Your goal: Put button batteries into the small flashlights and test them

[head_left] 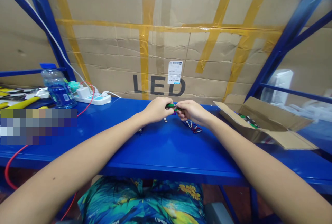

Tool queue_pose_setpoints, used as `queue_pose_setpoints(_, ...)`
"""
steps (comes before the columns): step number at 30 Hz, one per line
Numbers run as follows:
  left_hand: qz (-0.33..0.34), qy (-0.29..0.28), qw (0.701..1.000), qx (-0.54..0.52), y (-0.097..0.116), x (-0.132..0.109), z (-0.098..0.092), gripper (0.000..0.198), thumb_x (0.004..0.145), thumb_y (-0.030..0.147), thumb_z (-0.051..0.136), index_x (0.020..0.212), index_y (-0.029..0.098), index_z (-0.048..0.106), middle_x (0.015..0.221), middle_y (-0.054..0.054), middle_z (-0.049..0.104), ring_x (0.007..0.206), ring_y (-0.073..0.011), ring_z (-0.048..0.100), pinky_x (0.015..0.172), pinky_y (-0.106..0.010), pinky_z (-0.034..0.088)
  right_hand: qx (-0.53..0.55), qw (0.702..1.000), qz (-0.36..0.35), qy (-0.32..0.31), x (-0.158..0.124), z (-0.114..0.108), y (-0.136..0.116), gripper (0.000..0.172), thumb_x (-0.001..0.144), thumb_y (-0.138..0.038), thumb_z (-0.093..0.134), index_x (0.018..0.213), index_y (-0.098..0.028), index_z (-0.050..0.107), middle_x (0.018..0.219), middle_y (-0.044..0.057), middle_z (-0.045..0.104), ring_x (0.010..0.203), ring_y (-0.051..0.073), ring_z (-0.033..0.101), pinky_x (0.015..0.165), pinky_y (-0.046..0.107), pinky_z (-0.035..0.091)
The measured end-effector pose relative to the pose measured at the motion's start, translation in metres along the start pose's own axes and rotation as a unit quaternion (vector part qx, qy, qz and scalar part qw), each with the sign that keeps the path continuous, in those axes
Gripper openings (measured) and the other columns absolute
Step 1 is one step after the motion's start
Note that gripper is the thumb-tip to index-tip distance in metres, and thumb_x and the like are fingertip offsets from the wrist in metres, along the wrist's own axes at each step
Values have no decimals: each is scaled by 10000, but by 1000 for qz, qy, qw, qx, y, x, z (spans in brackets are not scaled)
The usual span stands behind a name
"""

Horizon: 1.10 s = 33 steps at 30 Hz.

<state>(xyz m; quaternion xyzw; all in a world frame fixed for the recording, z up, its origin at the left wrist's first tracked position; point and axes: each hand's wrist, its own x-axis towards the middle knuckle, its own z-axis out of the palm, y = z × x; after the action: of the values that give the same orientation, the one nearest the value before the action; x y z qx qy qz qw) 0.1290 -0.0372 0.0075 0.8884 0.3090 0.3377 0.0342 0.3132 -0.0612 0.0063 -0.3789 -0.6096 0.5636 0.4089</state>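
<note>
Above the blue tabletop, my left hand (157, 110) and my right hand (194, 111) meet. Between their closed fingers is a slim green piece (170, 106) with a metallic part near the right fingertips. Its exact kind is hard to make out, and the fingers cover much of it. Just below my right hand lie small carabiners, among them a red one (197, 129) and a silver one (189, 123). A few tiny metal bits (165, 120) rest under my left hand. Beside my left wrist is a small dark item (140, 131), partly hidden.
On the right stands an open cardboard box (275, 132) with small green and metal pieces inside. A blue-capped bottle (59, 89) and a white power strip (100, 99) are at the left, near a red cable (86, 108). A large cardboard panel (116, 54) closes off the back.
</note>
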Motion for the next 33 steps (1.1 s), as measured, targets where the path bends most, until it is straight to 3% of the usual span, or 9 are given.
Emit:
queue_pose_setpoints(3,28,2,999,45,0,0,1,46,756,180,534,724,175,568,719,-15,606,665,-148,509,611,-267,338,18,1000,3,25,1,3,0,136,760,-204,622,674,-156,528,579,-11,437,478,79,351,436,224,195)
queue_pose_setpoints(7,39,3,997,69,0,-1,0,48,763,180,533,768,180,581,768,-30,634,701,-166,542,627,-274,359,2,998,-34,52,1,5,0,203,740,-189,617,599,-175,472,526,-44,372,448,57,273,433,221,158)
queue_pose_setpoints(12,38,0,996,79,0,-1,2,76,778,183,531,812,178,599,798,-41,654,730,-183,574,640,-288,381,-108,986,-94,81,4,3,7,106,760,-224,559,663,-187,535,470,-74,330,417,68,266,427,233,203)
queue_pose_setpoints(19,5,-19,998,61,2,-2,-1,91,821,268,542,853,188,570,829,-49,658,749,-198,591,655,-311,414,-302,926,-194,113,6,-1,9,141,788,-237,463,704,-181,562,506,-48,445,498,109,392,517,258,309)
queue_pose_setpoints(24,-23,-21,997,77,9,-3,-8,198,909,365,468,1014,201,499,886,-66,657,773,-223,611,648,-338,430,-402,880,-210,141,6,-4,4,151,793,-225,458,687,-173,553,621,-10,542,603,135,451,591,273,337)
queue_pose_setpoints(28,16,-15,992,122,8,-4,-7,142,934,270,418,1025,192,495,946,-82,649,840,-229,620,681,-342,448,-446,858,-209,147,5,-4,5,157,814,-207,447,677,-182,520,627,-8,557,612,141,467,594,271,329)
queue_pose_setpoints(33,62,-2,984,168,4,-5,-3,150,934,282,459,1016,200,554,974,-67,645,915,-226,621,728,-325,462,-483,835,-219,148,4,-3,5,182,847,-192,448,679,-185,517,657,13,595,631,155,513,597,275,333)
